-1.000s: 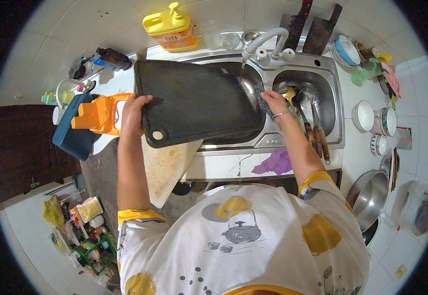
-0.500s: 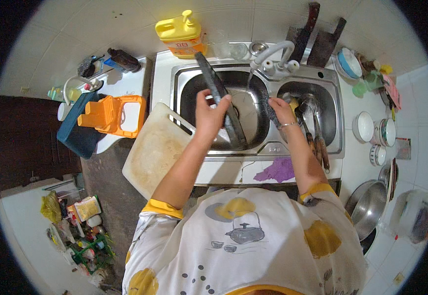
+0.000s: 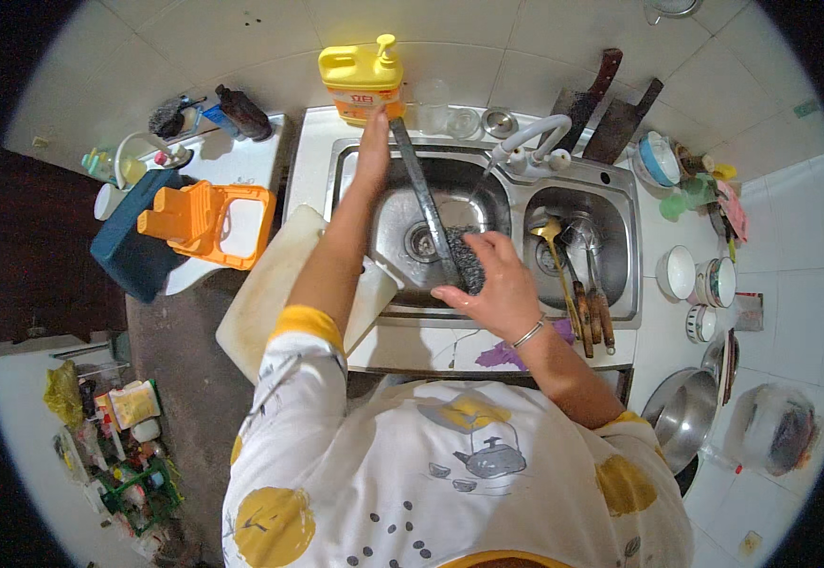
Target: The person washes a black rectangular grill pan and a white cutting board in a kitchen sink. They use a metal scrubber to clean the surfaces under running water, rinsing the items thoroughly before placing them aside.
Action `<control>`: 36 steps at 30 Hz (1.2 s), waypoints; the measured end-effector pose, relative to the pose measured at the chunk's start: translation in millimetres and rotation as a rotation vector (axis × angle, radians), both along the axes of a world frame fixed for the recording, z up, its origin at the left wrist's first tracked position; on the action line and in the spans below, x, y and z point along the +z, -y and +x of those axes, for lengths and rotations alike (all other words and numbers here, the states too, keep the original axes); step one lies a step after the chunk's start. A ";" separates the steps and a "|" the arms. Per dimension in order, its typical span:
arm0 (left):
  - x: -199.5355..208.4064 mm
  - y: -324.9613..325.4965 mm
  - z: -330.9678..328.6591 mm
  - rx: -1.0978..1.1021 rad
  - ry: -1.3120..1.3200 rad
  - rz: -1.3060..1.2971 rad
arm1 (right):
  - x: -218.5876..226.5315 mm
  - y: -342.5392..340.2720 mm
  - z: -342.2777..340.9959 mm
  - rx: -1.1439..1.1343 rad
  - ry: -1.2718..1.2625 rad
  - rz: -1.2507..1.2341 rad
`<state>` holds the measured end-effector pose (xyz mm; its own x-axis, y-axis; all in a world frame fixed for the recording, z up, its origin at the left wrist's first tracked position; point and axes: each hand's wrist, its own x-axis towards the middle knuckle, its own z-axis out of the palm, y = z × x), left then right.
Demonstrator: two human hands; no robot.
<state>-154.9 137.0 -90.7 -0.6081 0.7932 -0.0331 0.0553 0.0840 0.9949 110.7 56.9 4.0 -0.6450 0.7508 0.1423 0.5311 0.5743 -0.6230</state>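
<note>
A long, narrow dark grey slab [image 3: 420, 194], seen almost edge-on, slants over the left sink basin [image 3: 388, 204]; its exact kind cannot be made out. My left hand [image 3: 374, 151] grips it at the far end, near the yellow detergent bottle [image 3: 363, 76]. Pressed against its right side near the close end is a dark mesh scouring pad [image 3: 471, 265], held under the curled fingers of my right hand [image 3: 499, 289]. The right thumb reaches to the slab's near end. A thin stream of water falls from the white tap [image 3: 525, 142] into the left basin.
Ladles and other long-handled utensils [image 3: 582, 284] lean in the right basin. Two cleavers [image 3: 620, 123] stand against the wall. A cutting board [image 3: 260, 293] overlaps the sink's left side. Bowls [image 3: 677, 273] and a metal basin [image 3: 682, 417] are at right; a purple cloth [image 3: 499, 356] lies in front.
My left hand has shifted from the slab's middle to its far end. My right hand has come left from beside the right basin, bringing the scouring pad against the slab.
</note>
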 end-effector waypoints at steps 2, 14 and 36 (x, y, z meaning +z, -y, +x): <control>7.4 -14.4 -12.1 -0.163 0.353 0.028 | 4.1 -0.2 -2.5 0.007 0.039 -0.017; 9.3 51.2 -15.4 0.347 -0.099 0.094 | -18.1 -93.5 16.2 -0.257 -0.137 0.337; -31.9 65.9 -27.4 0.423 0.061 0.166 | -41.9 -77.3 19.8 -0.160 0.138 0.150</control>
